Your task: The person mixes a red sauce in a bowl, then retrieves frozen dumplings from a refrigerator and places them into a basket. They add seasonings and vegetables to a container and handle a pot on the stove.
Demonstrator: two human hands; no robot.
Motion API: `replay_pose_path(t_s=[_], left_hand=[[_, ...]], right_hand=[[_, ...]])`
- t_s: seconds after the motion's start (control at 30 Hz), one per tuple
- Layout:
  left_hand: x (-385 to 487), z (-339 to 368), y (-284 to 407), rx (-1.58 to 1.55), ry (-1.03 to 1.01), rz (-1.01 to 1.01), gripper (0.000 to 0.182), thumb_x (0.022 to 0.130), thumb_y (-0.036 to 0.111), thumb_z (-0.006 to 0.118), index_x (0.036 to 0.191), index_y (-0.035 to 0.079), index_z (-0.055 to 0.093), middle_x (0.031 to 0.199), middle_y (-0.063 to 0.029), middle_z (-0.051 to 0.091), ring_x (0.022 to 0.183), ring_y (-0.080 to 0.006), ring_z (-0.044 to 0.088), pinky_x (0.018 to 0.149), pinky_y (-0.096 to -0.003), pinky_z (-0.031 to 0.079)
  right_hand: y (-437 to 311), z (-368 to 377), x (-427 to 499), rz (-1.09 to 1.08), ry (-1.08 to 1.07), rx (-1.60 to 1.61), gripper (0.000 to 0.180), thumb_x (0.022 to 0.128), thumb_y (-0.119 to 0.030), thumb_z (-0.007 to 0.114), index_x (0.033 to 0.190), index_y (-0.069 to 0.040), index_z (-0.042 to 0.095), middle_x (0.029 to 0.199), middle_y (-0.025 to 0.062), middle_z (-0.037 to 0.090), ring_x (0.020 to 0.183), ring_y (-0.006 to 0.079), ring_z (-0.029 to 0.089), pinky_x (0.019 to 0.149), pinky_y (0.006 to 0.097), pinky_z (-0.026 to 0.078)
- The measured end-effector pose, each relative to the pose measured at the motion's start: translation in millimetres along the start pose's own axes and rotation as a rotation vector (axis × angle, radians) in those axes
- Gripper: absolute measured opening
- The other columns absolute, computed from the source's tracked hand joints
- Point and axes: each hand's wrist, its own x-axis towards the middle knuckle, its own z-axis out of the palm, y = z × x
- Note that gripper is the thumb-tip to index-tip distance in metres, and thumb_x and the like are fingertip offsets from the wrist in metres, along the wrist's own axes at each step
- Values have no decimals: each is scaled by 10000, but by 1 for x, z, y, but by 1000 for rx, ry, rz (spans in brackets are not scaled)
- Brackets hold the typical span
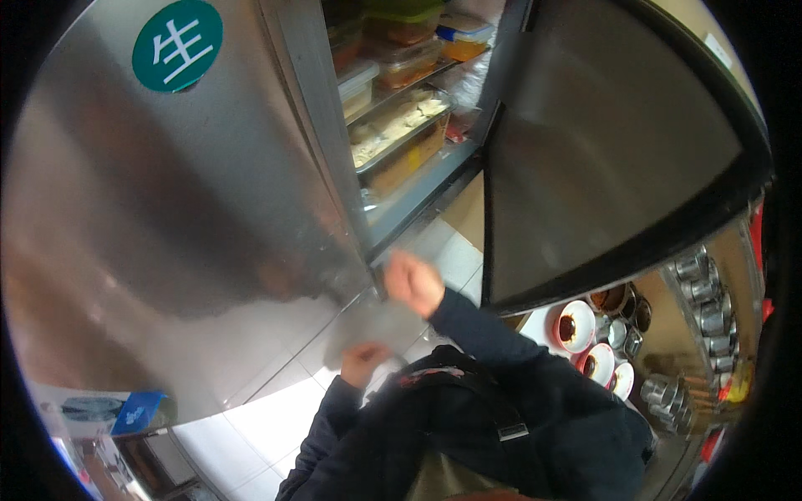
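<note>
My right hand, blurred, is in front of the bottom edge of an open steel refrigerator, with its fingers curled in. Lower and to the left, my left hand is bent inward near my waist. A blurred grey patch lies between both hands; whether it is a held thing or a shadow on the floor I cannot tell. Inside the refrigerator, a clear rectangular tub holds pale, lumpy food. Above it are lidded plastic containers, one of them with a blue-edged lid.
The refrigerator's open door swings out on the right. A closed steel door with a round green sticker fills the left. Behind the open door, a counter carries bowls with dark sauce and several metal containers. White floor tiles lie below.
</note>
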Motion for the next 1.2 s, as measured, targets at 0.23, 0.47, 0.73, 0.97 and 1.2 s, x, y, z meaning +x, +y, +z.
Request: replay_pose_path(t_s=[0.23,0.47,0.73,0.97,1.2], left_hand=[[8,3,-9,171,-265,-27,248,950,170,595,1088,-30,647,963,-92,687,884,-154,645,818,-286,519],[6,75,13,203,-563,81,268,985,183,509,1057,-30,655,909,-85,689,845,-145,642,756,-276,516],[-44,173,-17,266,-663,-194,459,1009,279,451,593,94,398,522,2,392,460,-106,327,445,-273,268],[-102,272,-54,290,-966,-282,454,1005,335,477,610,130,382,524,45,322,452,-76,272,425,-262,206],[-139,364,-109,540,-1594,61,332,980,276,500,726,76,574,581,24,451,478,-91,407,441,-263,317]], right_hand=[[78,-51,-128,159,102,-213,349,1020,-300,452,712,-137,442,571,-60,342,464,70,296,414,243,203],[100,-76,-194,-227,183,-604,315,1008,-268,469,741,-107,519,615,-43,435,507,76,361,458,249,275],[152,-114,-333,-575,659,-389,445,1030,-351,425,635,-160,349,562,-59,307,489,74,246,451,254,208],[214,-108,-462,-746,726,236,356,1044,-335,376,752,-130,390,572,-55,276,463,60,212,413,230,183],[294,-97,-535,-1035,1156,338,271,977,-211,544,746,-93,464,637,-36,415,490,69,333,477,241,329]])
